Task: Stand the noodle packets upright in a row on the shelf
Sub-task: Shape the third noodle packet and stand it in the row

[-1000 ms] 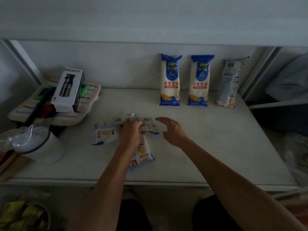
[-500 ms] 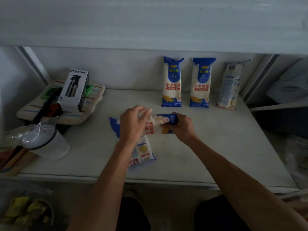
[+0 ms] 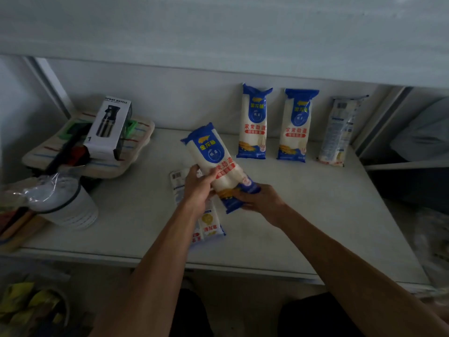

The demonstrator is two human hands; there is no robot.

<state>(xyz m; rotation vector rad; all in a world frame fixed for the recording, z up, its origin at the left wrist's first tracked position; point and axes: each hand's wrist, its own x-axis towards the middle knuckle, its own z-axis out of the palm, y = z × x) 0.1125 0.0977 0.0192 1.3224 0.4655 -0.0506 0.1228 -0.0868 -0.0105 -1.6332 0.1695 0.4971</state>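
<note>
Clasped in both hands, a blue-and-white noodle packet (image 3: 220, 166) was held tilted above the shelf (image 3: 315, 215) — the left hand (image 3: 198, 188) closed round its middle, the right hand (image 3: 261, 201) gripping its lower end. Three packets (image 3: 252, 122) were stood upright against the back wall; another packet (image 3: 209, 224) was left lying flat beneath the hands.

I am viewing a dim, underexposed feed. Soft bluish light is reaching the rear wall (image 3: 170, 93); the foreground is falling into shadow. Wide-angle distortion is bending the shelf (image 3: 315, 215) edges, and the corners are blurring.
</note>
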